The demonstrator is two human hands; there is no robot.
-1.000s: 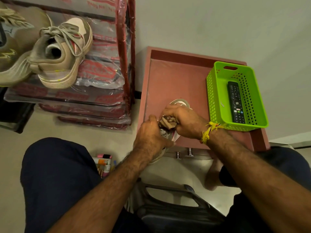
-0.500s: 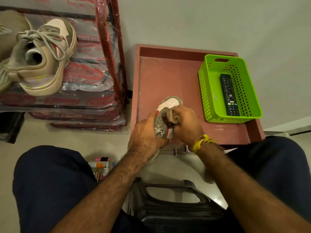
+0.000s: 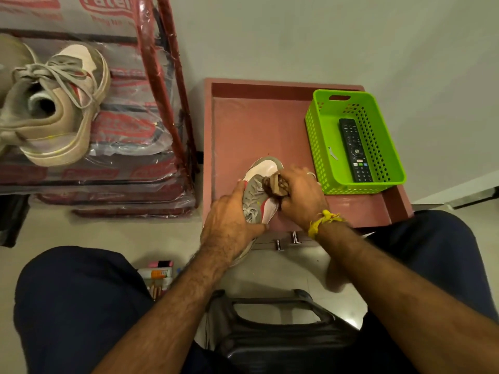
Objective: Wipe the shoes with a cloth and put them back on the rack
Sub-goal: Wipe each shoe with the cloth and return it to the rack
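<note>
A grey and white sneaker (image 3: 260, 184) with a red stripe lies toe-away over the front edge of a reddish-brown low table (image 3: 251, 125). My left hand (image 3: 232, 225) grips its heel end and left side. My right hand (image 3: 301, 195) clutches a bunched brown cloth (image 3: 275, 183) and presses it on the shoe's right upper near the laces. A matching beige sneaker (image 3: 54, 109) sits on the top shelf of the plastic-wrapped red shoe rack (image 3: 159, 76) at the left.
A green plastic basket (image 3: 324, 136) holding a black remote control (image 3: 355, 149) stands on the table's right side. A dark stool frame (image 3: 270, 319) sits between my knees. Small bottles and tubes (image 3: 159, 273) lie on the floor by my left knee.
The cloth in my right hand has slid from the shoe's middle toward its toe and right side. The toe cap shows more. The camera view shifted right, so the rack sits further left.
</note>
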